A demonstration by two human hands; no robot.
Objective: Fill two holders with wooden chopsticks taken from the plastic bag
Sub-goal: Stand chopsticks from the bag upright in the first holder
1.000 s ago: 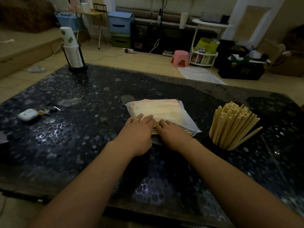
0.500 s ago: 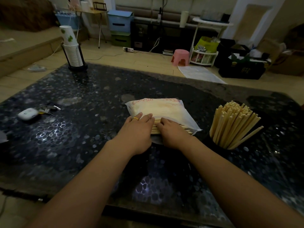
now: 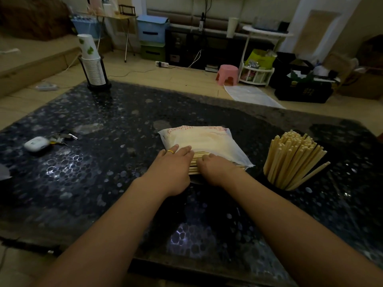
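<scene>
Both hands sit at the near, open end of the translucent white plastic bag point(image 3: 205, 141), which lies flat on the dark speckled stone table point(image 3: 87, 175). A flat row of pale wooden chopsticks point(image 3: 195, 165) pokes out of that mouth between the 2 hands, with more showing along the bag's near right edge. Their long axis seems to run roughly left to right across the person, so the sticks lie crosswise to both forearms rather than pointing at them.

The left hand point(image 3: 172, 170), a gold ring on 1 finger, lies palm down with its fingers fairly straight and close together, the tips resting on the bag and the left part of the row. The right hand point(image 3: 215, 168) has its fingers bent down onto the sticks — whether it actually pinches any I cannot tell, since the fingertips are hidden.

The exposed row sits just ahead of both palms, touching the fingers, so neither hand is clearly nearer. To the right, apart from the bag, stands a dark holder point(image 3: 275, 183) already crowded with upright, fanned chopsticks. My guess is that the next bundle must slide toward the person — out of the bag's mouth — before being turned upright. A second holder I cannot make out.
</scene>
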